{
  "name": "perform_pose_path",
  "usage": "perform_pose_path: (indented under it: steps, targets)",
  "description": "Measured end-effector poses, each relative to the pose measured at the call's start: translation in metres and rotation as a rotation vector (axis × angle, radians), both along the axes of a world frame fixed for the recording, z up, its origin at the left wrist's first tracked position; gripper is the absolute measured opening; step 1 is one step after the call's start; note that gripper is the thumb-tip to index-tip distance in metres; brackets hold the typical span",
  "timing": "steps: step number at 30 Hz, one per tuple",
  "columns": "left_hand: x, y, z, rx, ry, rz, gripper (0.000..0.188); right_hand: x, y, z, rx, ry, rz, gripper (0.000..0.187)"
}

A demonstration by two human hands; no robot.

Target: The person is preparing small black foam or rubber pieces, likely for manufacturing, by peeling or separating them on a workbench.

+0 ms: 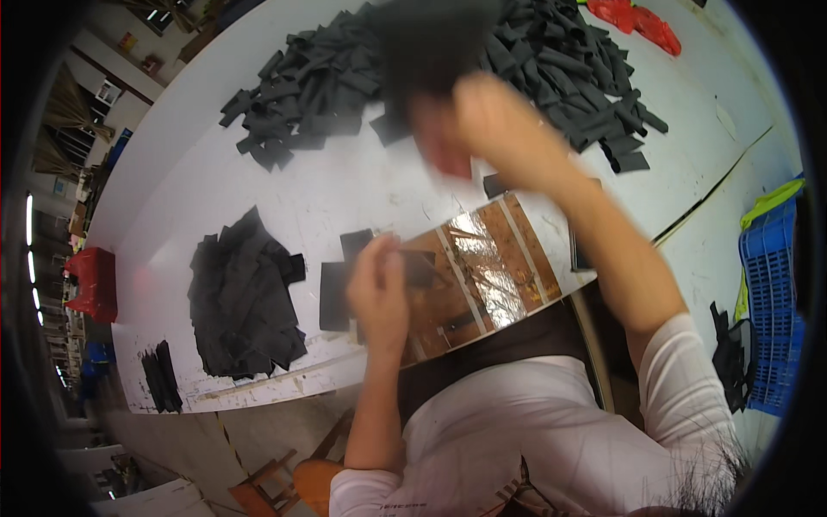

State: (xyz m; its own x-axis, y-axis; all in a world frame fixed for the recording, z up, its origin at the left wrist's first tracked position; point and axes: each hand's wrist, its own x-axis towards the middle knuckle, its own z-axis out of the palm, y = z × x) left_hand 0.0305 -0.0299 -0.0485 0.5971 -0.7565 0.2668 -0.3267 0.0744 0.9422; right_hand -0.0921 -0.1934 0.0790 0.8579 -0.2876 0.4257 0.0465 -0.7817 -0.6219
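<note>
My left hand [379,289] is at the near middle of the table, its fingers curled together over dark fabric pieces. One flat black fabric piece [334,297] sticks out to its left, and a dark strip [419,268] shows to its right. My right hand [487,116] reaches toward the far pile and is smeared by motion. Beside its fingers is a blurred reddish thing [448,151] whose kind I cannot make out. A large blurred dark shape [435,39] lies just beyond that hand. Under my left hand, a brown board [538,258] with shiny clear tape lies at the table's edge.
Heaps of dark fabric pieces [319,82] spread across the far side. A flatter black pile [241,297] lies left, with a small stack [161,377] near the corner. Red plastic [637,21] lies far right. A blue crate [769,293] stands at right, a red container [91,284] at left.
</note>
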Motion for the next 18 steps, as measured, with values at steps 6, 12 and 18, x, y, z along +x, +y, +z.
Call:
perform_pose_path:
  steps: [6, 12, 18]
  targets:
    - [0.004, -0.010, -0.041, 0.447, -0.749, -0.040, 0.029, -0.007, -0.008, -0.021, 0.180, -0.126, -0.483, 0.038]
    - [0.005, -0.001, -0.031, 0.148, -0.375, 0.040, 0.008, -0.055, 0.098, -0.092, 0.521, 0.212, -0.293, 0.016]
    - [-0.027, 0.039, 0.005, -0.013, 0.841, -0.122, 0.017, -0.033, 0.139, -0.108, 0.544, -0.210, -0.502, 0.025]
